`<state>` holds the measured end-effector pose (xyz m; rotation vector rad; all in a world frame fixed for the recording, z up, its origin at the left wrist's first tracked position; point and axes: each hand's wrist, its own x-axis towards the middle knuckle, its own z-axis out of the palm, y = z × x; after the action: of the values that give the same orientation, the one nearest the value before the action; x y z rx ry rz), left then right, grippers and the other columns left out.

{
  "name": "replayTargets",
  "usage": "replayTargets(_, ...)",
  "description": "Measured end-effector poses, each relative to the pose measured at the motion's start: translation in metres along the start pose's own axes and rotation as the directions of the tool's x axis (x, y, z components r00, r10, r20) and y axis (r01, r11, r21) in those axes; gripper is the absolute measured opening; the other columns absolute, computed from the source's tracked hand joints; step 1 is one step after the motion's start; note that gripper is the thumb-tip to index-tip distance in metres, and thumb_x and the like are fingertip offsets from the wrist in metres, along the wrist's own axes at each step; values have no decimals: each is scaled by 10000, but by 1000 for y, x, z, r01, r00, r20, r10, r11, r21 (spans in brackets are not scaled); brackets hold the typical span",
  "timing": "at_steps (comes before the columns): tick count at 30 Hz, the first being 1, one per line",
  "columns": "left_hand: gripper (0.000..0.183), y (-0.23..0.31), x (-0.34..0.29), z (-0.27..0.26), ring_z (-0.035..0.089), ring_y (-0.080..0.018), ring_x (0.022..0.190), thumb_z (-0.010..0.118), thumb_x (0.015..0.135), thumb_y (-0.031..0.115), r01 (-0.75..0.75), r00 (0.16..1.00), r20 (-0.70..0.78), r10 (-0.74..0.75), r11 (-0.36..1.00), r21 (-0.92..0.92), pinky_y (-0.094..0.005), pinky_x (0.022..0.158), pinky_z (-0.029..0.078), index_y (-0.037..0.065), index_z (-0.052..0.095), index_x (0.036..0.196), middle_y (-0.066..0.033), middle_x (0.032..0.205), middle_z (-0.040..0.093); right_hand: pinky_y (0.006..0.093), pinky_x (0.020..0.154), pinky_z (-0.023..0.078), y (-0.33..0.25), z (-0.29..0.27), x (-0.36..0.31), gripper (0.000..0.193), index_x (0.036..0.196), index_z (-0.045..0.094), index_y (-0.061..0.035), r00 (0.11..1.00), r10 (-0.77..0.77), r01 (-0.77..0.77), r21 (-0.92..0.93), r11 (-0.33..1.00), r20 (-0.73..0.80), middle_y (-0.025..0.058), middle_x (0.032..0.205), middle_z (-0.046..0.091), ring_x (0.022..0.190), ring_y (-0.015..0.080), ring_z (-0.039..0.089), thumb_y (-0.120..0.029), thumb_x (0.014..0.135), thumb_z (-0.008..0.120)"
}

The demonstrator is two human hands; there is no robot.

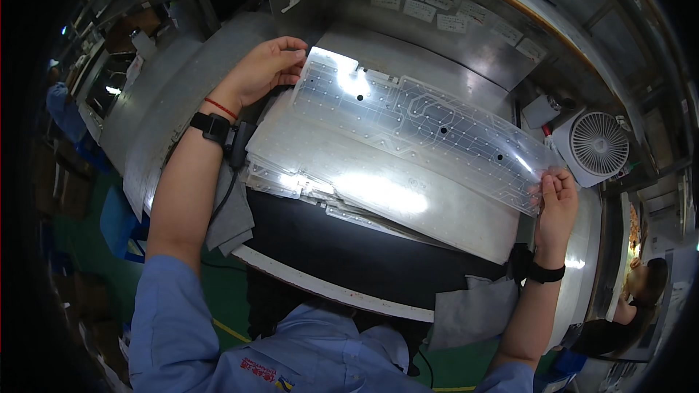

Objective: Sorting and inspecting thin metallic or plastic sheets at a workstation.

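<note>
A long, clear plastic circuit film [419, 122] with fine silver traces, rows of small dots and a few black round spots is held up, slightly tilted. My left hand [266, 71] has its curled fingers at the film's upper left corner. At the right end, my right hand [558, 207] pinches the film between thumb and fingers. Beneath it lies a wide, smooth metallic-looking sheet [378, 183], partly covered by the film. More printed films [291, 183] are stacked loosely under that sheet, their edges poking out at the front left.
A black mat [349, 247] covers the bench front. Grey cloths [231, 222] [473, 313] hang at both front corners. A white fan [593, 144] stands at the right, near a container [542, 110]. Paper labels [419, 9] line the metal back panel. Another person [644, 284] is at far right.
</note>
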<state>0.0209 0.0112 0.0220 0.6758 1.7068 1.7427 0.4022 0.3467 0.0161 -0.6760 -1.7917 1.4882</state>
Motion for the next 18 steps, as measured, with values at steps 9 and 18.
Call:
replayTargets(9,371,-7,4,-13,570,-73,679,680,839,84,-80,995,62,74,992,97,-189,656,461,28,444,1119,-23,799,638,199,574,442,-2,2,-1,116,1049,525,-28,999,17,-18,18,1000,30,71,931,644,682,102,589,-41,934,517)
replayTargets(18,250,-5,3,-15,603,-83,787,556,927,106,-26,997,75,26,1000,-6,-201,736,516,35,457,1145,-62,930,644,191,573,428,-1,0,1,94,1026,535,-35,999,41,-41,-18,999,31,30,882,611,678,84,573,-36,937,506)
